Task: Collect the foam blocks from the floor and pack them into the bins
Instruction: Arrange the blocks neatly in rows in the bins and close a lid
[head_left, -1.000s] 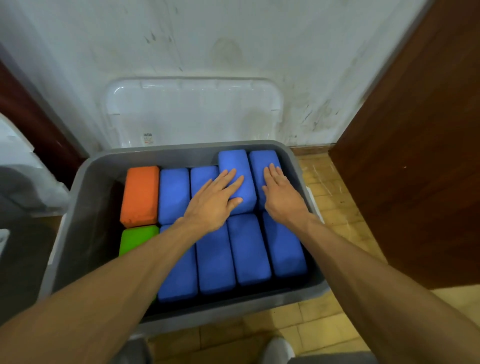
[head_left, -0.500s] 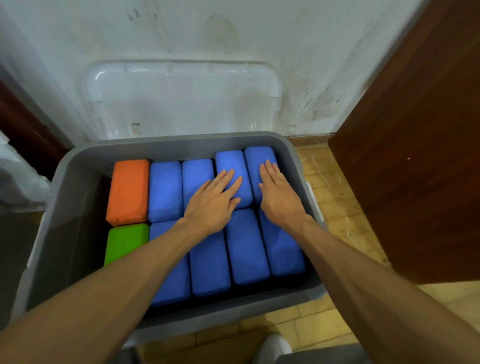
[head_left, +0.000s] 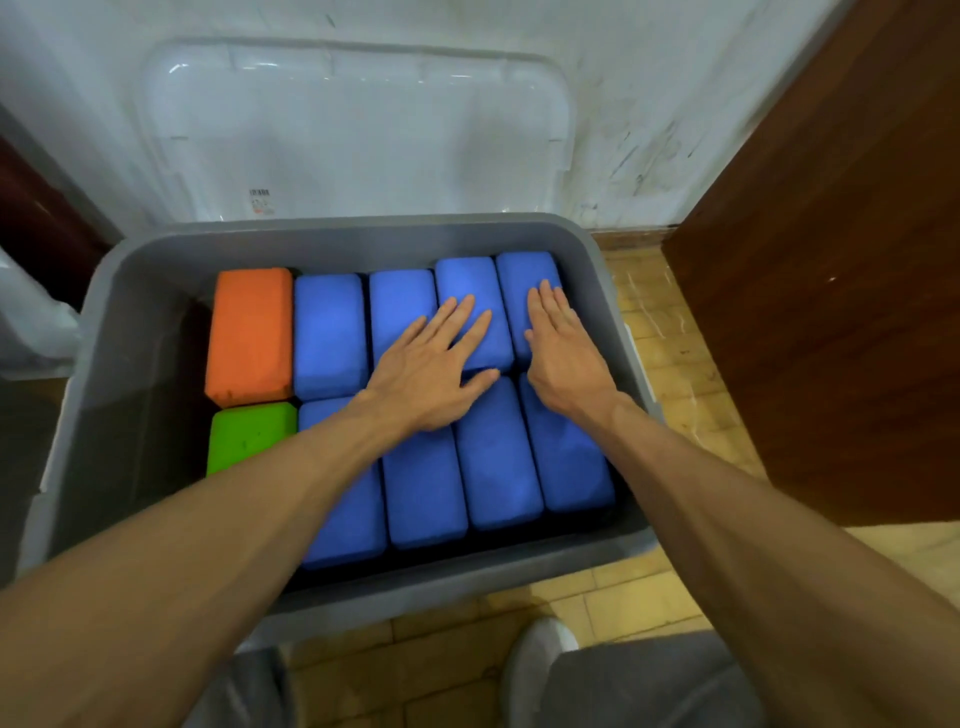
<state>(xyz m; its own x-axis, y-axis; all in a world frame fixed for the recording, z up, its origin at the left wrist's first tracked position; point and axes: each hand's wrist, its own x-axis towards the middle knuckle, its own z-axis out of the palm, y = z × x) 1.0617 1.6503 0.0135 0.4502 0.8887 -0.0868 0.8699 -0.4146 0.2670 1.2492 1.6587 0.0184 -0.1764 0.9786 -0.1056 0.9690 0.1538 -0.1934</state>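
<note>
View from above, looking down into a grey bin (head_left: 130, 395) that stands on a tiled floor (head_left: 670, 353). The bin is packed with foam blocks lying flat in two rows. Eight blue blocks (head_left: 327, 332) fill most of it, four along the bin's far wall and four along its near wall, side by side and touching. At the left end of the far row lies an orange block (head_left: 249, 332). Just in front of it, towards the bin's near wall, is a green block (head_left: 249, 436), partly hidden by the left forearm.

Both bare arms reach into the bin from its near side. The left hand (head_left: 431, 374) lies palm down on the far row of blue blocks, near the bin's middle. Its fingers (head_left: 460, 317) are straight and spread apart, and the thumb points out towards the seam between the two rows. The right hand (head_left: 566, 358) lies palm down on the blue block in the bin's far right corner, fingers (head_left: 545, 306) straight and pressed together.

Behind the bin a clear lid (head_left: 358, 130) leans against a scuffed white wall (head_left: 675, 78). To the right of the bin stands a dark wooden panel (head_left: 831, 312). Just in front of the bin, the toe of a white shoe (head_left: 535, 654) shows.
</note>
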